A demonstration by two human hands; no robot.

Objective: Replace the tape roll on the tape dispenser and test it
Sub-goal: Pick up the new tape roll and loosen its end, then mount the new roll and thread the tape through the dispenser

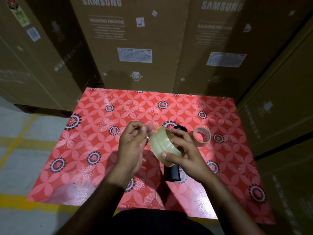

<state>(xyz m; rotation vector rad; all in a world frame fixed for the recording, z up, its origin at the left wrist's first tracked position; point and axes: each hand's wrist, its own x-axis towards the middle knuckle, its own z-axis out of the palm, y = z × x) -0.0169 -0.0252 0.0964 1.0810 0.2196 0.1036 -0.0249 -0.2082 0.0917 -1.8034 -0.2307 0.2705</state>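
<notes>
A full roll of clear tape [160, 143] is held above the table, gripped by my right hand [184, 150] with the thumb on its near rim and fingers through its core. My left hand [133, 145] pinches the loose tape end at the roll's left side, between thumb and forefinger. Below my hands lies the black tape dispenser [173, 172], mostly hidden; its handle points toward me and its head shows beyond my right hand. A thin, nearly used-up tape roll [202, 136] lies flat on the table just right of the dispenser.
The table is covered in a red floral cloth [101, 150]. Tall cardboard washing machine boxes [135, 39] stand right behind it and along the right side. Grey floor with yellow lines [20, 141] is at the left.
</notes>
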